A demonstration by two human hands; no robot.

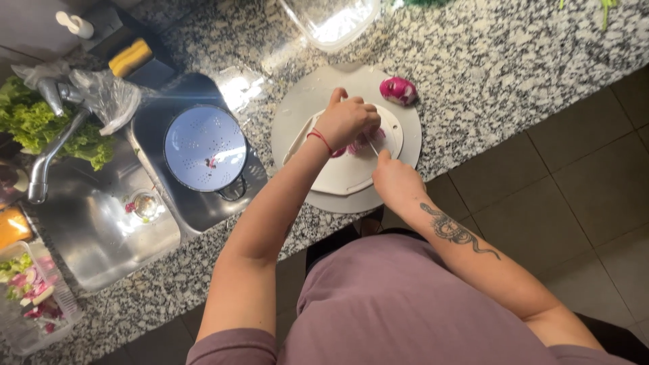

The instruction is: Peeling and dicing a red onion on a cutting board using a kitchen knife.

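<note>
My left hand (pixel 346 119) rests curled on a piece of red onion (pixel 362 142) that lies on a white plate (pixel 351 172). The plate sits on a round pale cutting board (pixel 297 108). My right hand (pixel 395 179) grips a knife (pixel 372 147) whose thin blade points into the onion under my left fingers. A second half of red onion (pixel 398 90) lies on the board at the far right, apart from both hands.
A white colander (pixel 205 147) stands on the sink drainer (pixel 196 209). Left of it are the steel sink basin (pixel 101 230), a tap (pixel 51 145) and lettuce (pixel 40 125). A clear container (pixel 331 20) sits behind the board; a tub of chopped vegetables (pixel 30 297) is at lower left.
</note>
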